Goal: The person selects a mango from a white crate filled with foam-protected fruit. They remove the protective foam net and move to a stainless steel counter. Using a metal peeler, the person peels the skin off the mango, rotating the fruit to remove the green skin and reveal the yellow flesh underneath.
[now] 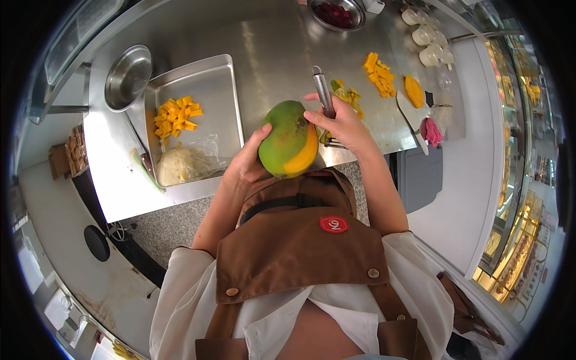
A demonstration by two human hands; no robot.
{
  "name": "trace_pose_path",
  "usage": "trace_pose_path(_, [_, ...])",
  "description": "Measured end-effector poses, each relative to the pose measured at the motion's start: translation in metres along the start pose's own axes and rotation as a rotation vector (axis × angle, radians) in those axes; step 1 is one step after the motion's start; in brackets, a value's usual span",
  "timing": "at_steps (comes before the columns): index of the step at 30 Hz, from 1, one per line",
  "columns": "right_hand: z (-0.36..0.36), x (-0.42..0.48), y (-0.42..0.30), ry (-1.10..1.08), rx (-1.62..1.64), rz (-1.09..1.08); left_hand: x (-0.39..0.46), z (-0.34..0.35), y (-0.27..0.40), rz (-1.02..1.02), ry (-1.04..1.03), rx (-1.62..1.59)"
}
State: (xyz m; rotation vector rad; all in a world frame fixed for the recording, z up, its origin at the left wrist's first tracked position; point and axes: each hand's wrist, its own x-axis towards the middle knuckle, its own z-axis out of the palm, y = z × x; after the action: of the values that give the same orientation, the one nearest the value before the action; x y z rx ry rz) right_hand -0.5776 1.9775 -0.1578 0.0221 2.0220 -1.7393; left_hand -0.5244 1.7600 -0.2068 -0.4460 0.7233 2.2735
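Note:
My left hand (247, 155) holds a large green mango (283, 135) from its left side; a strip of its skin is gone at the lower right, baring orange flesh. In my right hand (344, 121) is a metal-handled peeler (323, 92), its handle pointing away from me and its head low beside the mango. The fingertips of that hand reach the mango's upper right edge. Mango peelings (348, 95) lie on the steel table just beyond my right hand. Further right are a pile of cut mango (380, 75) and a peeled mango piece (413, 92).
A steel tray (225, 94) at left holds mango cubes (177, 117) and a pale wrapped mass (182, 166). Left of it are a steel bowl (128, 78) and a knife (146, 162). Another knife (409, 117), a pink flower-like item (431, 131) and a bowl of dark red cubes (337, 27) lie right.

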Motion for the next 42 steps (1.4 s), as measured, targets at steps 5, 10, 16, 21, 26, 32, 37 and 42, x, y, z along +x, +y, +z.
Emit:
trace_pose_path(5, [-0.008,0.005,0.005,0.003,0.054,0.006,0.004,0.009,-0.002,0.026,-0.015,0.092])
trace_pose_path(10, [-0.036,-0.008,0.004,0.053,0.132,0.030,0.004,0.010,-0.005,-0.005,-0.031,0.019])
trace_pose_path(16, [-0.104,-0.006,0.038,0.117,-0.019,0.072,-0.003,0.014,-0.013,0.047,0.058,-0.103])
trace_pose_path(21, [-0.095,0.010,0.051,0.275,-0.004,-0.007,-0.008,0.022,-0.027,0.122,0.087,-0.165])
trace_pose_path(26, [-0.077,-0.019,-0.009,0.148,0.361,-0.258,-0.002,0.039,-0.043,0.106,0.032,-0.329])
trace_pose_path(32, [-0.045,-0.044,-0.036,-0.314,0.472,-0.144,0.007,0.063,-0.059,0.092,0.046,-0.363])
trace_pose_path(37, [-0.039,-0.030,-0.021,-0.407,0.366,-0.143,0.012,0.065,-0.069,0.079,0.128,-0.330])
trace_pose_path(42, [-0.052,-0.025,-0.015,-0.445,0.380,-0.097,0.013,0.069,-0.074,0.076,0.134,-0.254])
